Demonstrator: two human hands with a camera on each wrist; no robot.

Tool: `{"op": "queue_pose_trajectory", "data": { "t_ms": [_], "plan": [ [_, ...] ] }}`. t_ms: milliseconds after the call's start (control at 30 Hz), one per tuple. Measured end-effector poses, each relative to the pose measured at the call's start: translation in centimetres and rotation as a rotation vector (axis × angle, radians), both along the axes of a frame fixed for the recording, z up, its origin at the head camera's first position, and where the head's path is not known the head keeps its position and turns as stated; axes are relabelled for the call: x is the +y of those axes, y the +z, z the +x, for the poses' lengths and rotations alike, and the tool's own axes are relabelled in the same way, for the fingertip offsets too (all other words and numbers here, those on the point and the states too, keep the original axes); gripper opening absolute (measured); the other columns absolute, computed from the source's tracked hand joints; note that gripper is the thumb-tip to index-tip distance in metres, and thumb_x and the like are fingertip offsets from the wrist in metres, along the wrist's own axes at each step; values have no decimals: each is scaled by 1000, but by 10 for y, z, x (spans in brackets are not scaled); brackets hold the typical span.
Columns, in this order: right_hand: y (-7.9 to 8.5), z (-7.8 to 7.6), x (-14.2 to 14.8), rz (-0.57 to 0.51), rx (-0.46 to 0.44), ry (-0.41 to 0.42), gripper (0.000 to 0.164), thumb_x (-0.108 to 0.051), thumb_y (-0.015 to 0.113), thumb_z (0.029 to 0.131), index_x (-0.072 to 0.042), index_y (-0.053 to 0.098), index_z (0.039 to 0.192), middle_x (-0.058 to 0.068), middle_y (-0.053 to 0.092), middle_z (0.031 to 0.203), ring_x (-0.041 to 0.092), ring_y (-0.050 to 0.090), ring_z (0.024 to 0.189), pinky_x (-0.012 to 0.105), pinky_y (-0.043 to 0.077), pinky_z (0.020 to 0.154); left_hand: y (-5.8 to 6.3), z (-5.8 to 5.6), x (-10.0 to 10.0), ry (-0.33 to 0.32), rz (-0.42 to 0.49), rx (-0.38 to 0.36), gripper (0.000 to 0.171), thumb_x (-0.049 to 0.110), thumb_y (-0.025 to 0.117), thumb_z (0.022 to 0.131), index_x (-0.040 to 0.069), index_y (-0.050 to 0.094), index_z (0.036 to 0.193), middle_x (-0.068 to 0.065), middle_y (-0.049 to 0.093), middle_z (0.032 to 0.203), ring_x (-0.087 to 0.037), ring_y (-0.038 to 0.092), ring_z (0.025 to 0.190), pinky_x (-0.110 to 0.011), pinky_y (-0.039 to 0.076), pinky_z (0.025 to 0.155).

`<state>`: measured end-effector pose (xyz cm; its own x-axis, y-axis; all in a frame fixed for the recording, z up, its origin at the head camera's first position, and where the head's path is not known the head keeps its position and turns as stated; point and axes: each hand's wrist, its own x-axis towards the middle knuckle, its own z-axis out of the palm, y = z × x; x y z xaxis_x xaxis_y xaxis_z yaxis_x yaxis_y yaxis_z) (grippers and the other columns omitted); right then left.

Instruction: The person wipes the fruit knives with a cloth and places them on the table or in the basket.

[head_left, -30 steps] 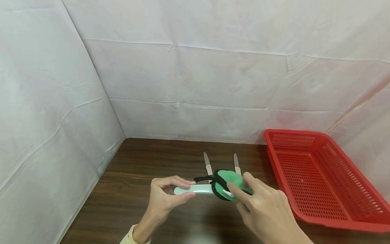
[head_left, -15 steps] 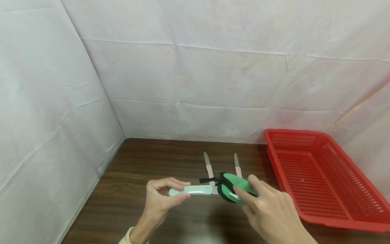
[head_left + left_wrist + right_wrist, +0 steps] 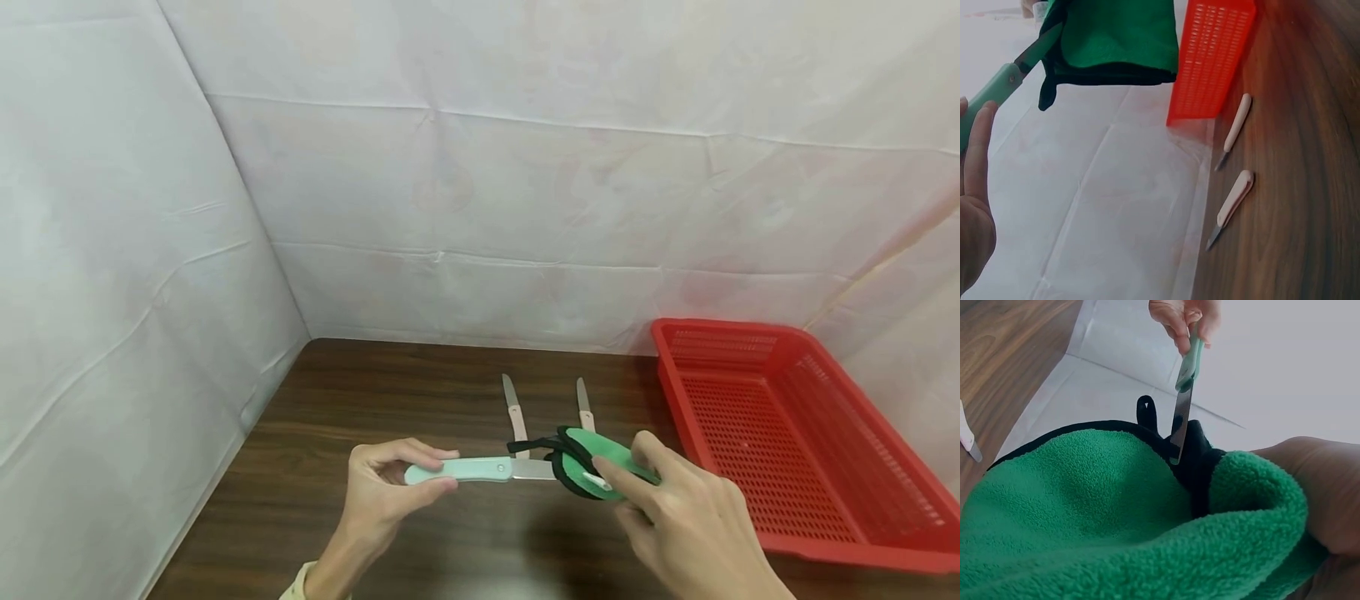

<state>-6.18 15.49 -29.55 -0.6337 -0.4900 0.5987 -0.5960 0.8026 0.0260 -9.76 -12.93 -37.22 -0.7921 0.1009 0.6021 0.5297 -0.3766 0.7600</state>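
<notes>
My left hand grips a mint-green folding knife by the end of its handle, with the blade unfolded and pointing right. The blade's outer part meets a green fleecy cloth with black edging and a black loop. In the right wrist view the blade tip lies against the folded black edge of the cloth. My right hand pinches the bunched cloth from the right, index finger pressed on top. Its thumb and other fingers are partly hidden.
Two pink-handled knives lie unfolded on the dark wooden table, blades toward the back wall. A red perforated basket stands at the right. White sheeting lines the back and sides.
My hands have drawn apart, the right hand going right with the cloth and the left hand going slightly left. More of the blade now shows between the handle and the cloth.
</notes>
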Motion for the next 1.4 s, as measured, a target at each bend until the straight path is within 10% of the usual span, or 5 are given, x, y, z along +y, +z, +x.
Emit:
{"op": "queue_pose_trajectory", "data": {
  "t_ms": [700, 1400],
  "plan": [
    [13, -6, -10, -140, 64, 67, 39, -8, 57, 57, -21, 68, 92, -5, 44, 77, 2, 32, 49, 12, 19, 36, -1, -7, 15, 18, -92, -5, 23, -17, 70, 59, -3, 66, 76, -21, 65, 80, -32, 63, 72, -29, 50, 49],
    [9, 0, -23, -6, 53, 57, 24, -22, 45, 80, -21, 68, 87, 2, 45, 78, 6, 36, 52, 10, 20, 35, 3, -7, 26, 2, -35, 18, 24, -18, 71, 58, -1, 66, 75, -21, 65, 80, -35, 62, 77, -32, 52, 55]
  ]
}}
